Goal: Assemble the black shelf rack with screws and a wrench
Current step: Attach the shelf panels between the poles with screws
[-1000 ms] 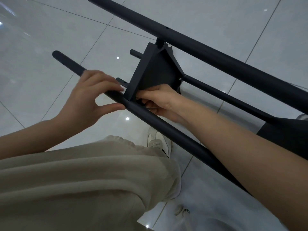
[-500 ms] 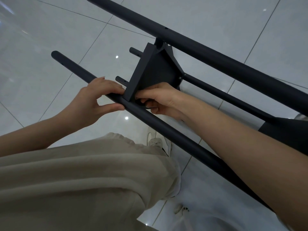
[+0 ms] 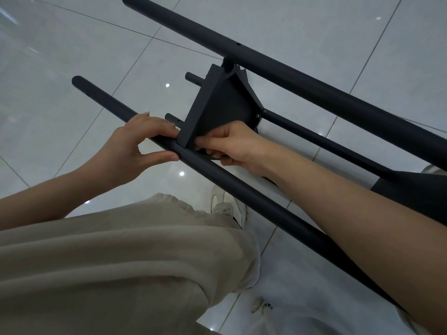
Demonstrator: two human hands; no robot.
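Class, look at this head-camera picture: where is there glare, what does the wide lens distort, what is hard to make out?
Head view: light spots glare on the glossy floor; the wide lens swells the trouser leg; the black shelf panel lacks detail, its corner hidden by the right hand.

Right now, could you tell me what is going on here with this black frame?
A person is putting together a black rack over the tiled floor. The left hand grips the near tube, fingers over it and thumb under. The right hand pinches the corner of the triangular shelf panel where it meets that tube. The panel's opposite corner sits against the far tube. No wrench or screw shows.
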